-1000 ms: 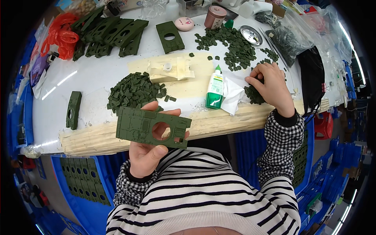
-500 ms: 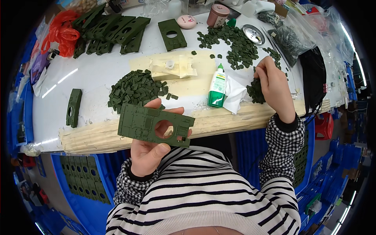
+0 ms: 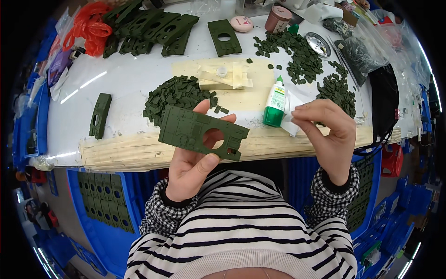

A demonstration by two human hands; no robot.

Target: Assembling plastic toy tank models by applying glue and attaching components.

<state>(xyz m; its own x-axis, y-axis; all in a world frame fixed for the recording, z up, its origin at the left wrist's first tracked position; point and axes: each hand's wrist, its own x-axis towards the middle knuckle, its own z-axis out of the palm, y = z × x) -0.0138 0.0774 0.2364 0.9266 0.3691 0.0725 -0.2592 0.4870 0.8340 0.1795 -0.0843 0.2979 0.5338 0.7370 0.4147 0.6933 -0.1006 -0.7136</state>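
Observation:
My left hand (image 3: 186, 177) holds a dark green plastic model tank hull part (image 3: 186, 129), thumb on its near edge and fingers beneath. The part is tilted and has a large round hole towards its right end. To the right, my right hand (image 3: 333, 135) is raised with thumb and forefinger pinched together; whatever is between the tips is too small to make out. Just beyond it stand a green-and-white glue bottle (image 3: 275, 106) and a white tissue (image 3: 291, 104). A heap of small green plastic pieces (image 3: 174, 95) lies behind the held part.
More small pieces (image 3: 339, 90) are piled at the right and back. Similar hull parts (image 3: 158, 30) are stacked at the far left; one (image 3: 100, 116) lies alone. A taped block (image 3: 225, 76) sits mid-table. Blue crates (image 3: 100, 237) with hull parts stand below the padded table edge (image 3: 125, 153).
My right hand has come away from the small pieces at the right, moving left and nearer, still pinched. My left hand keeps hold of the hull part. The whole view has shifted slightly.

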